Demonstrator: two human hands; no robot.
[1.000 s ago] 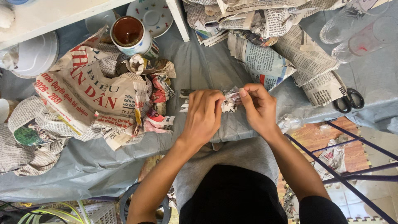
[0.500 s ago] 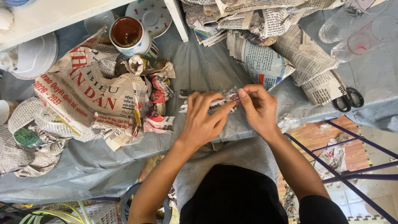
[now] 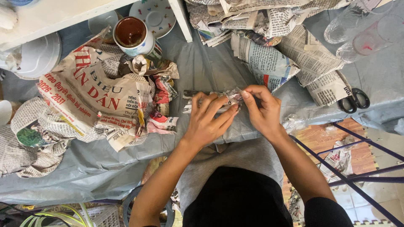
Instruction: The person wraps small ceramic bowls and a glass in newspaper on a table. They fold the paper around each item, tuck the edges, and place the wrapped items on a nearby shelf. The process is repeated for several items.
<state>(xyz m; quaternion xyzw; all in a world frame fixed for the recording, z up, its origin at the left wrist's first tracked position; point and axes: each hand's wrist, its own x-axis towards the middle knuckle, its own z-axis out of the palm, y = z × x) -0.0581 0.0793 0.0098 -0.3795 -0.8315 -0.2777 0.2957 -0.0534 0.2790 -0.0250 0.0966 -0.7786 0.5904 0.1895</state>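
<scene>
2 hands grip 1 crumpled newspaper bundle [image 3: 219, 100]: left hand [image 3: 207, 122] clamps near side, right hand [image 3: 263, 110] pinches right end; scissors [image 3: 354, 101] far right.

Sheet [image 3: 210, 71] grey-blue. Newspaper [image 3: 90, 98] white, red lettering. Cup [image 3: 134, 37] brown inside. Scissors [image 3: 354, 101] black-handled. Plate [image 3: 153, 17] white, speckled.

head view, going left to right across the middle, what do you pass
white bowl → big crumpled newspaper → left hand → small paper bundle held in both hands → right hand → black scissors
</scene>
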